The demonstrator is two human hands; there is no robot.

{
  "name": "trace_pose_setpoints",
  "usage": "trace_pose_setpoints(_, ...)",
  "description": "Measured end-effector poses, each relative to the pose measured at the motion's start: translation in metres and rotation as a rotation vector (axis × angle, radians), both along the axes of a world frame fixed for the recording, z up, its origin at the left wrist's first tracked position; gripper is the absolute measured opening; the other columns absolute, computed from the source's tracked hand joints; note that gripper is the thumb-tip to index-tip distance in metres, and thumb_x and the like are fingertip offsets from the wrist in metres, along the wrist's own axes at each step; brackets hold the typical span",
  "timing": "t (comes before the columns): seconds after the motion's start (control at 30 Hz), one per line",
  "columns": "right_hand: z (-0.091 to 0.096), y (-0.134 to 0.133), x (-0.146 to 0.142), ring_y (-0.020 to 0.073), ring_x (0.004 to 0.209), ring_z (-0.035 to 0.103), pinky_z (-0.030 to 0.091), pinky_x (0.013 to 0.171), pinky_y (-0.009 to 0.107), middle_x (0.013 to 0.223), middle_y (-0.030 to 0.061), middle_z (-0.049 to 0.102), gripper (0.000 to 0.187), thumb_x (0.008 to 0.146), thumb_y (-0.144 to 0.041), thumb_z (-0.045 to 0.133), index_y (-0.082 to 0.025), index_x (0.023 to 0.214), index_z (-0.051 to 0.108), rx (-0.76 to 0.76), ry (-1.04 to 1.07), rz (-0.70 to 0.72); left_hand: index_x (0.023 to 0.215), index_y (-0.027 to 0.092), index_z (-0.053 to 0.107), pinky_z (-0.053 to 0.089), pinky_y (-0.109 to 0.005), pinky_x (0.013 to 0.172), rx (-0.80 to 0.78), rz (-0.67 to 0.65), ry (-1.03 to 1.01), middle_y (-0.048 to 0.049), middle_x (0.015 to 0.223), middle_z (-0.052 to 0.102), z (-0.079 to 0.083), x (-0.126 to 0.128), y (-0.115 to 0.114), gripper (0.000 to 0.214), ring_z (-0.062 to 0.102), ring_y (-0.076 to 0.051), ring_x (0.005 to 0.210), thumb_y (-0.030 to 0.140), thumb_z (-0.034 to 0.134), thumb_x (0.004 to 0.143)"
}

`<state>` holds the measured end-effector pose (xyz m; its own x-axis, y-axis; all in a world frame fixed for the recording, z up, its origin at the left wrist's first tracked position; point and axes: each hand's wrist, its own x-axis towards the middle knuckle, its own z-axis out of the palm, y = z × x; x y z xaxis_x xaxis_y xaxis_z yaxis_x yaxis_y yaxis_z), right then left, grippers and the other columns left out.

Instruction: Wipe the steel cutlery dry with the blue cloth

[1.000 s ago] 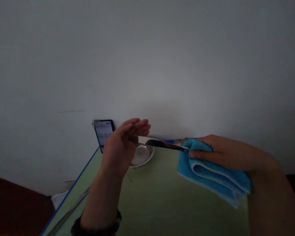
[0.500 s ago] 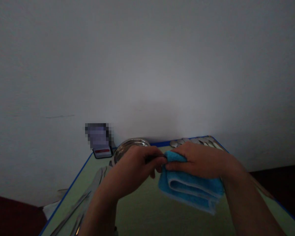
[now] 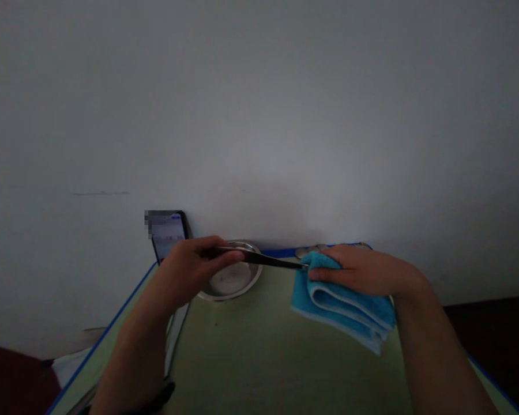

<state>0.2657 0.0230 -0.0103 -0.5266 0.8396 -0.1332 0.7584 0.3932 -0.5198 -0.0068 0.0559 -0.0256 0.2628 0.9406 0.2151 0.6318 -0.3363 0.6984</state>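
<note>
My left hand (image 3: 203,265) is closed round one end of a long, slim piece of cutlery (image 3: 272,260). It looks dark and shiny, lies nearly level, and its right tip goes into a folded blue cloth (image 3: 341,311) with white edging. With thumb and fingers, my right hand (image 3: 350,268) pinches that cloth around the tip. The cutlery's head is hidden, so I cannot tell its exact kind. Just beyond my left fingers, a round metal bowl (image 3: 231,282) rests on the table.
The green table (image 3: 263,357) has a blue edge and meets a grey wall (image 3: 263,115). A phone (image 3: 168,230) leans on the wall at the back left. Spoons (image 3: 301,252) lie along the back edge, partly behind my right hand. More cutlery (image 3: 177,328) lies beside my left forearm.
My hands have moved apart: the left went left and slightly up, the right slightly right with the cloth. The cutlery's length now shows between them, and more of the bowl is visible.
</note>
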Motion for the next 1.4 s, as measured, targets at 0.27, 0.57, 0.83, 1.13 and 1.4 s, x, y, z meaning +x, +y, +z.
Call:
trace_pose_setpoints(0.27,0.002,-0.001,-0.006,0.0144,0.072,0.059,0.043,0.068,0.026,0.08,0.0023,0.063,0.042,0.086,-0.054,0.037,-0.018,0.079,0.057,-0.023,0.055,0.014,0.078,0.017,0.057,0.041,-0.017,0.042,-0.042,0.123,-0.702,0.0002,0.066,0.065,-0.003,0.029,0.0,0.023,0.057,-0.01,0.05,0.034,0.07,0.071)
trace_pose_setpoints(0.57,0.001,0.0,0.004,0.0165,0.079,0.061,0.044,0.071,0.027,0.088,0.003,0.066,0.041,0.085,-0.055,0.04,-0.018,0.084,0.059,-0.084,0.053,-0.033,0.08,0.016,0.062,0.046,-0.019,0.044,-0.205,-0.129,-0.541,-0.0059,0.072,0.069,0.005,0.026,-0.01,0.026,0.065,-0.017,0.065,0.039,0.051,0.085)
trace_pose_setpoints(0.83,0.002,-0.002,-0.005,0.0166,0.076,0.061,0.044,0.066,0.026,0.086,0.0029,0.067,0.043,0.082,-0.058,0.043,-0.019,0.088,0.061,-0.087,0.024,0.005,0.078,0.017,0.068,0.049,-0.019,0.05,-0.219,-0.426,-0.103,-0.0025,0.071,0.066,0.011,0.028,-0.017,0.026,0.06,-0.012,0.059,0.033,0.05,0.085)
trace_pose_setpoints(1.13,-0.003,0.003,-0.016,0.0183,0.084,0.059,0.042,0.075,0.03,0.096,0.0058,0.066,0.043,0.086,-0.055,0.036,-0.02,0.09,0.059,0.023,0.03,0.022,0.082,0.019,0.07,0.043,-0.018,0.044,-0.043,-0.136,-0.173,-0.0002,0.064,0.068,0.007,0.047,-0.016,0.016,0.055,-0.01,0.046,0.03,0.059,0.078)
trace_pose_setpoints(1.4,-0.009,0.007,-0.025,0.0159,0.075,0.057,0.042,0.07,0.029,0.085,0.0046,0.065,0.036,0.088,-0.048,0.037,-0.018,0.082,0.056,0.057,0.087,0.092,0.081,0.018,0.07,0.041,-0.019,0.045,-0.028,-0.143,-0.115,-0.0006,0.063,0.067,0.009,0.041,-0.015,0.018,0.055,-0.011,0.047,0.032,0.058,0.078)
